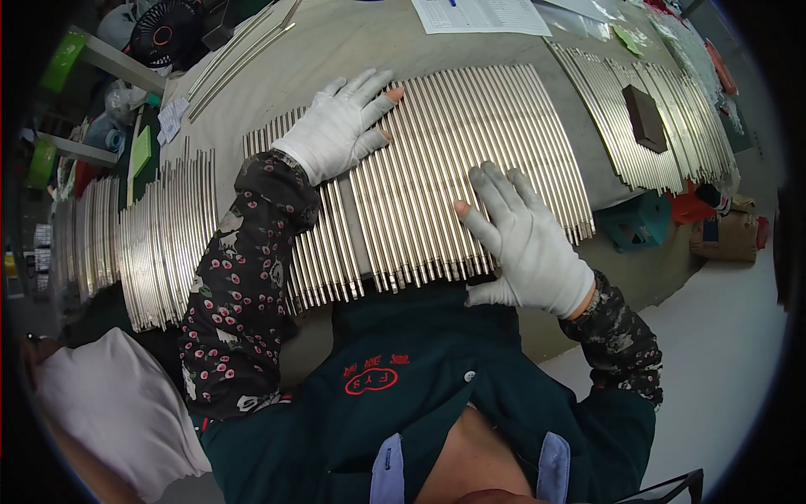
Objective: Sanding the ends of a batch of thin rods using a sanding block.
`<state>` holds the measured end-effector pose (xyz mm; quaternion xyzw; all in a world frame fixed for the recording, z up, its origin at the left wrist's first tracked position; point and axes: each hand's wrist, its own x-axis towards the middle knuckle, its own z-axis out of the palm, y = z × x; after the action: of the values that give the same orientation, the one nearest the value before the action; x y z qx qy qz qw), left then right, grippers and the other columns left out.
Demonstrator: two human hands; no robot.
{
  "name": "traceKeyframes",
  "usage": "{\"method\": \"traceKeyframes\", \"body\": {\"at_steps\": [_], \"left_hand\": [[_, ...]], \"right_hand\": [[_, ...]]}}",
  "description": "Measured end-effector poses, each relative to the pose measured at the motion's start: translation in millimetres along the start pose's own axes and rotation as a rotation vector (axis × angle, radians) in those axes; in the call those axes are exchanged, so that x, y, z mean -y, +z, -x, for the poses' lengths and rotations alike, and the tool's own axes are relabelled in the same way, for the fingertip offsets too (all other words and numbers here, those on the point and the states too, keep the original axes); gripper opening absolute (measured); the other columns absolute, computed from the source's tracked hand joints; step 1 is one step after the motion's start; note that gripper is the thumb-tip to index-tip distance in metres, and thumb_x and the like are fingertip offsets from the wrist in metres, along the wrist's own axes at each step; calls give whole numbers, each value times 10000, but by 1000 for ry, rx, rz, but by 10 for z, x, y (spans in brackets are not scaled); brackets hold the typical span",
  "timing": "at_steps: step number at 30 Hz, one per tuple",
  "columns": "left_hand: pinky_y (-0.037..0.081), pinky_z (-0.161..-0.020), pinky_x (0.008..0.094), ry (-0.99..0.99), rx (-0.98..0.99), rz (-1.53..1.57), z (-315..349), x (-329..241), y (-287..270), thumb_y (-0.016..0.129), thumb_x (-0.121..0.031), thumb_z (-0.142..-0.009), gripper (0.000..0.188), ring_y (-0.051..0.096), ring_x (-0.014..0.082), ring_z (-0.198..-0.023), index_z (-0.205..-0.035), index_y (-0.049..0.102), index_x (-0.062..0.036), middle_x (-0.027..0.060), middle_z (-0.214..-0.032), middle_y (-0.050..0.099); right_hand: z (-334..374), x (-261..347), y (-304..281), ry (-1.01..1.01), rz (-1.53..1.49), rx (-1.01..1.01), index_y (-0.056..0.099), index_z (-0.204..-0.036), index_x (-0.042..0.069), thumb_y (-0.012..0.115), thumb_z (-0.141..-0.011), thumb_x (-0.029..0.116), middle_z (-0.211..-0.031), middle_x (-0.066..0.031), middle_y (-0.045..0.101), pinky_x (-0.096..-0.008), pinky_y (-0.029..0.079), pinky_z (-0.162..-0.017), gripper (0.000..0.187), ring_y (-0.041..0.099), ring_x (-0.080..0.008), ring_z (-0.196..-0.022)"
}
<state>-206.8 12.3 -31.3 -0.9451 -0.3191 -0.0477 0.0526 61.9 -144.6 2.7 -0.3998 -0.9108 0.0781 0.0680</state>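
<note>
A wide row of slim silvery metal rods [470, 118] lies side by side on the table in front of me, their near ends at the table's front edge. My left hand [340, 126], in a white glove with some bare fingertips, rests spread over the far left part of the row. Flat on the near right part lies my right hand [529, 239], gloved the same way, its fingers stretched across the rods. Neither hand is closed around a rod. Between the hands a narrow gap splits the row, showing the grey tabletop [356, 225].
More rods [168, 235] lie at the left. At the right, another batch of rods [588, 92] has a dark brown block [645, 118] on it. Printed paper [478, 17] lies at the back, a black fan [166, 34] back left. A teal stool [634, 223] stands below the right edge.
</note>
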Motion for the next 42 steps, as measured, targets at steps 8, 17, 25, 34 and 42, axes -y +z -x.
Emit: {"method": "traceKeyframes", "body": {"at_steps": [8, 17, 25, 34, 42], "left_hand": [[205, -1133, 495, -17, 34, -1, 57, -73, -43, 295, -563, -949, 674, 249, 307, -1398, -1475, 259, -145, 132, -1531, 227], [259, -1105, 475, -27, -19, 41, 64, -60, 9, 413, -466, -942, 611, 316, 328, -1357, -1451, 309, -145, 142, -1493, 300], [293, -1074, 463, -38, -69, 78, 52, -83, 6, 489, -388, -928, 580, 336, 336, -1339, -1434, 340, -147, 152, -1480, 319], [291, -1078, 477, -75, -60, 72, 48, -109, 20, 484, -412, -932, 577, 334, 340, -1345, -1419, 359, -130, 157, -1472, 331], [184, -1134, 500, -69, -15, 108, 232, -339, -106, 449, -471, -926, 645, 254, 342, -1387, -1438, 319, -101, 192, -1482, 292]], "right_hand": [[-189, 137, 100, -7, 12, -117, 442, -1311, 23, 717, -664, 541, -1366, -250, 396, -478, 273, -1097, 873, 352, -401, -1309], [-199, 269, 129, 14, 45, -118, 460, -1289, 2, 690, -683, 558, -1349, -254, 413, -482, 264, -1103, 855, 355, -396, -1307], [-438, 560, 221, 45, 17, -124, 453, -1292, -21, 680, -690, 568, -1343, -268, 410, -497, 246, -1103, 872, 349, -407, -1302], [-463, 610, 258, 83, 45, -132, 442, -1284, -33, 703, -675, 550, -1331, -267, 413, -502, 252, -1091, 883, 346, -407, -1298], [-381, 897, 198, -242, -167, 53, 441, -1280, -7, 742, -678, 385, -1335, -225, 424, -465, 289, -1094, 779, 366, -376, -1301]]}}
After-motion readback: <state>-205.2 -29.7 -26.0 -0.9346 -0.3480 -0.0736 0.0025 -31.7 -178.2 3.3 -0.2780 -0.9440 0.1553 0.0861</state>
